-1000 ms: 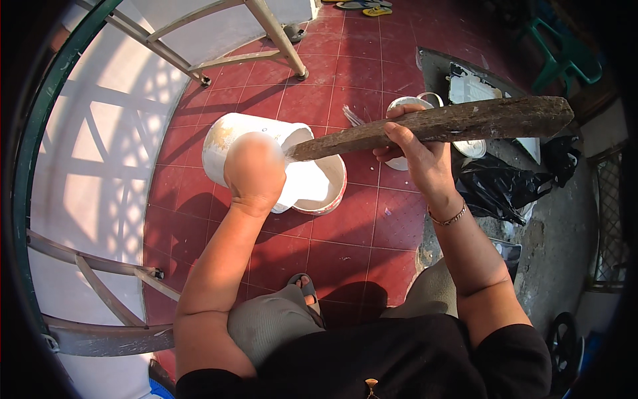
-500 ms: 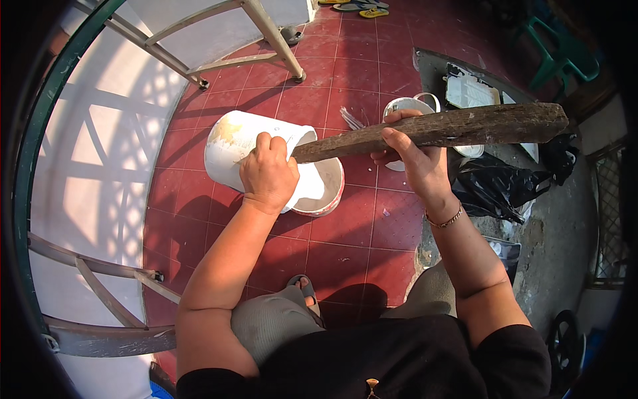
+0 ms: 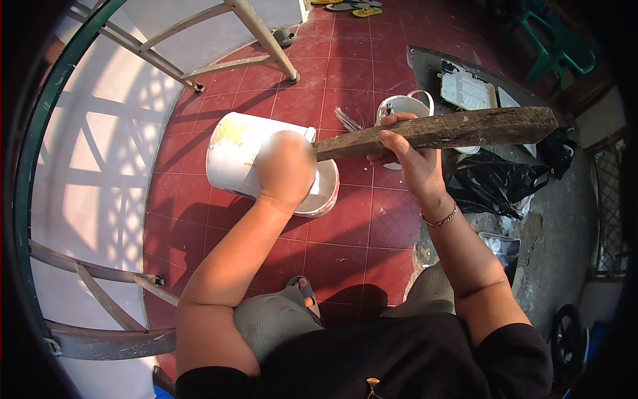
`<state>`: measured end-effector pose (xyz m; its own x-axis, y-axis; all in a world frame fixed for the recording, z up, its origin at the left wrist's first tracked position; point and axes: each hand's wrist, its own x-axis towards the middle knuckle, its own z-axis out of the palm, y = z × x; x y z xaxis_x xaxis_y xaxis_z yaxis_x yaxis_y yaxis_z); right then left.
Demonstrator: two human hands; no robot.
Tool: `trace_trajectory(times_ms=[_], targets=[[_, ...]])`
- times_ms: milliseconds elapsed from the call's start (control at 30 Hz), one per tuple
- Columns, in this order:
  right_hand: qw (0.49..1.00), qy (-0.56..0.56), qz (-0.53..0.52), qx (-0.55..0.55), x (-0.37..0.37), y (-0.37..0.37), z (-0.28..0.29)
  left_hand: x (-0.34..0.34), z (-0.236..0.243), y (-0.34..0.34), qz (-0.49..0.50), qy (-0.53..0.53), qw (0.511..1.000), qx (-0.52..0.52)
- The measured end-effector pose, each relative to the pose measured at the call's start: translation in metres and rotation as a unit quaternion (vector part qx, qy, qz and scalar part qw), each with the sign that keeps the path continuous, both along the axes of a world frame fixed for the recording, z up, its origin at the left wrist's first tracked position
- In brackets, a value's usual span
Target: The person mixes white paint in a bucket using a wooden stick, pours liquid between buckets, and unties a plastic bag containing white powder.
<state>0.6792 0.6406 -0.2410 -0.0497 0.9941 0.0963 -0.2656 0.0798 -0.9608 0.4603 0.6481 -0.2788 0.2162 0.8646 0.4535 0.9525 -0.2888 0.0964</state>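
Observation:
A long, weathered wooden plank point(image 3: 465, 128) lies across both my hands, with its wide end to the right. My right hand point(image 3: 409, 143) is closed round its middle, thumb on the near side. Its narrow left end runs into my left hand point(image 3: 287, 166), which is blurred; the fingers show poorly, but the hand appears wrapped round the wood. Just behind that hand a white bucket point(image 3: 229, 149) lies tipped, its mouth toward the right. Below the mouth stands a second bucket point(image 3: 325, 199) with something white in it, partly covered by my left hand and the tipped bucket.
A small white pail point(image 3: 405, 105) stands beyond my right hand. Farther right are a paint-stained tray point(image 3: 468, 90) and a black plastic bag point(image 3: 492, 183). Ladder-like wooden legs point(image 3: 266, 40) stand at the far left, near a white wall point(image 3: 86, 166). A green chair point(image 3: 551, 50) is at the back right.
My left hand has moved right along the plank, hiding more of its narrow end. My right hand keeps its hold at the middle. Both buckets stay nearly where they were.

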Motion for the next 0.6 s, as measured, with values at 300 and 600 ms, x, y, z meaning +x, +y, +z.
trace_trajectory(times_ms=[300, 600], targets=[[1.000, -0.011, -0.026, 0.000, 0.008, -0.003, -0.014, 0.009, -0.014, 0.000, -0.012, 0.012, 1.000, -0.001], [0.997, 0.054, -0.044, -0.037, 0.021, -0.007, -0.040, 0.019, -0.021, -0.001, -0.033, 0.021, 0.999, -0.001]])
